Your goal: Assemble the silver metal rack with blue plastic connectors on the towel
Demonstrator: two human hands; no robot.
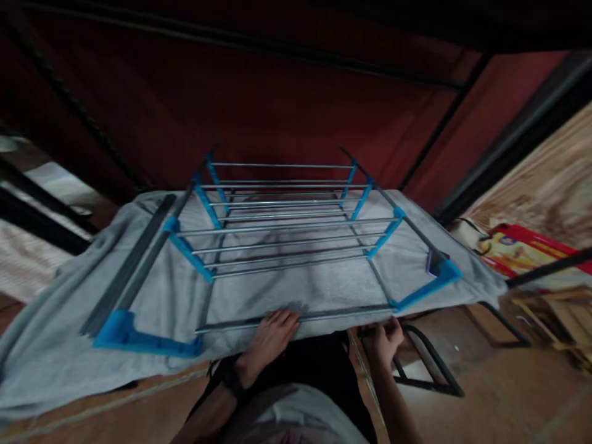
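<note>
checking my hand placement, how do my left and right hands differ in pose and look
The left hand lies over the front grey tube near its middle, while the right hand is by that tube's right end. The left hand has a dark wristband; the right hand has none. Both are ungloved.

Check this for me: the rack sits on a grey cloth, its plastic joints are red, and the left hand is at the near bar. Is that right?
Not quite: the head view shows the plastic joints are blue, not red. The rack does sit on a grey cloth, with the left hand at the near bar.
</note>
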